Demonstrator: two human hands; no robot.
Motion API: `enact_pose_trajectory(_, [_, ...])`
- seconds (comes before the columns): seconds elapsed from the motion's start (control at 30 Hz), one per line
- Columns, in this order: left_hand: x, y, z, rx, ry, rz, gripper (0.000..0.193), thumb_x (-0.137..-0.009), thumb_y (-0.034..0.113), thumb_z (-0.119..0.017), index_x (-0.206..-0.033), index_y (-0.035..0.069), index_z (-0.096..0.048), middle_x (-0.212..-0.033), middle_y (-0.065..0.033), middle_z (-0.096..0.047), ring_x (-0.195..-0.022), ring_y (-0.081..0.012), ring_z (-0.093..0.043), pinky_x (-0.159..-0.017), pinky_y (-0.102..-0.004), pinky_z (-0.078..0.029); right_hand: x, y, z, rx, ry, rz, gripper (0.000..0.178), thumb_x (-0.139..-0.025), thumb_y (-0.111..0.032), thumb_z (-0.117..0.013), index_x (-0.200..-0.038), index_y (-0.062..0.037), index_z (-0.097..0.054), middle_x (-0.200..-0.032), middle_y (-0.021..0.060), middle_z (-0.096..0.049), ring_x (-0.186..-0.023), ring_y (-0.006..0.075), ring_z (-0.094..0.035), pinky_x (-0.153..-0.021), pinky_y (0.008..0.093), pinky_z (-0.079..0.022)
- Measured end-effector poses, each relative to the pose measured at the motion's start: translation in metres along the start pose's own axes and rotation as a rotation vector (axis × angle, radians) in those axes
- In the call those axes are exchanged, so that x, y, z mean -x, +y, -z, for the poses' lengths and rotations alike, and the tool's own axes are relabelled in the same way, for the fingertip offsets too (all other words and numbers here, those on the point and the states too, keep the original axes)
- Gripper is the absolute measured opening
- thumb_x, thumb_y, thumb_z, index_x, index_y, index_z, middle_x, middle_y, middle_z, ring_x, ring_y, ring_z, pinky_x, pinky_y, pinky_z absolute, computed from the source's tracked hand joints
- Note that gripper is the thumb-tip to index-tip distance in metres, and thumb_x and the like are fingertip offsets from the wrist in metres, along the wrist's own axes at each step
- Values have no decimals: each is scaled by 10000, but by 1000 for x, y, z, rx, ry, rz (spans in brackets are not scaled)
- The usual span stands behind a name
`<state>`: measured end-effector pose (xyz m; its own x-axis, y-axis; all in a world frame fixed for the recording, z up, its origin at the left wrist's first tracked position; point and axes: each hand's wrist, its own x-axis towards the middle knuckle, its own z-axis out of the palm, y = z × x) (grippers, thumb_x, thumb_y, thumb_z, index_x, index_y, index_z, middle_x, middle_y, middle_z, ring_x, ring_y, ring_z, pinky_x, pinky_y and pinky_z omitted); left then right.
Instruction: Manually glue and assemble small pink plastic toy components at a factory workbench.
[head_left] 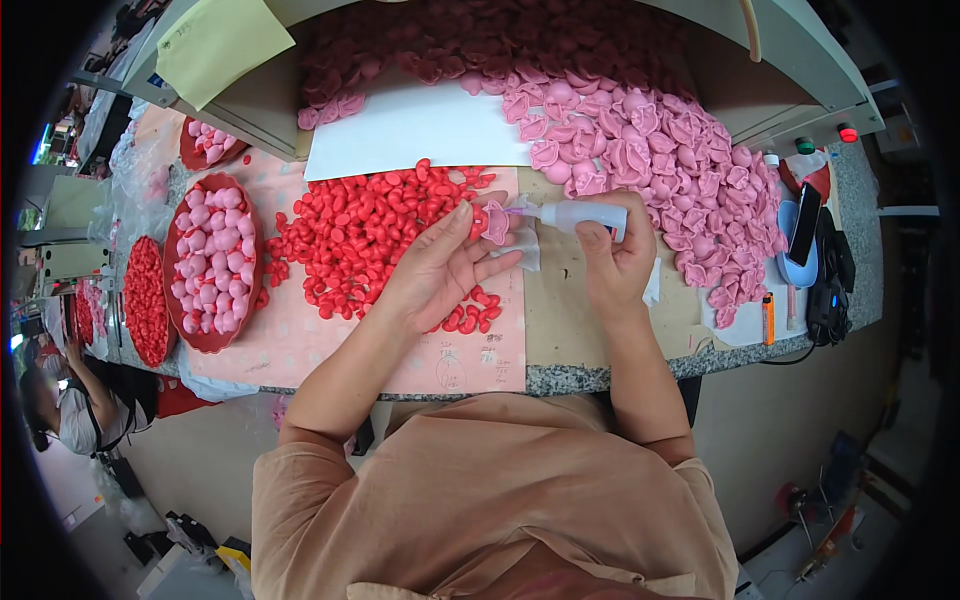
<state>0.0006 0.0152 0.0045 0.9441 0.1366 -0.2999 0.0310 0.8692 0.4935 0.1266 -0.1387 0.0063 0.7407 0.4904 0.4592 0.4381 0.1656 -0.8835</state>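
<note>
Between the fingertips of my left hand [436,268] is a small pink petal-shaped plastic piece [496,223], with a red piece [477,222] against it. My right hand [622,268] is closed around a white squeeze bottle [575,214] lying nearly level. Its thin purplish nozzle [520,211] points left and reaches the pink piece; whether it touches cannot be made out. Beyond my left hand spreads a heap of glossy red bean-shaped pieces [350,225]. A large heap of pink petal-shaped pieces [650,150] lies beyond my right hand.
At left stand a red bowl [262,255] of pink-and-red pieces and a container of small red pieces [148,300]. A grey cabinet [790,70] frames the back. A phone [804,225], an orange tube [768,318] and cables lie at right. Another person [85,400] sits far left.
</note>
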Motion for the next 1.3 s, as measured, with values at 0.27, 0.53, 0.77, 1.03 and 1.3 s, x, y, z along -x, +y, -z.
enact_pose_trajectory(0.27, [1,0,-2,1,30,15,403,-954,283,-436,-1266,29,-434,-1140,-127,-563,-1049,-201,-551,-970,-433,-426,1,-3,-2,40,-12,-21,245,-795,-211,-686,-865,-12,-563,-759,57,-607,-656,117,-557,-607,238,-429])
enact_pose_trajectory(0.53, [0,-1,-1,3,14,13,408,-952,287,-438,-1266,25,-433,-1134,-116,-567,-1055,-196,-548,-974,-435,-422,3,4,1,86,-98,32,254,-850,-205,-638,-937,-5,-508,-822,31,-530,-652,60,-475,-559,184,-381])
enact_pose_trajectory(0.77, [0,-1,1,5,12,15,394,-954,287,-431,-1246,21,-442,-1148,-132,-555,-1086,-222,-536,-980,-442,-419,1,2,0,129,-101,60,250,-835,-182,-650,-931,0,-509,-801,39,-533,-660,72,-496,-578,195,-404])
enact_pose_trajectory(1.03, [1,-1,1,24,24,24,340,-959,284,-416,-1179,30,-467,-1160,-167,-544,-1099,-257,-532,-976,-449,-426,1,2,0,171,-98,102,257,-824,-181,-661,-932,-3,-511,-808,48,-542,-676,90,-517,-596,207,-414])
enact_pose_trajectory(1.3, [0,-1,-1,0,26,33,350,-962,298,-406,-1178,30,-466,-1153,-165,-549,-1085,-253,-541,-969,-446,-431,1,3,1,180,-83,117,261,-821,-188,-666,-925,-3,-514,-799,53,-549,-666,94,-517,-594,214,-413])
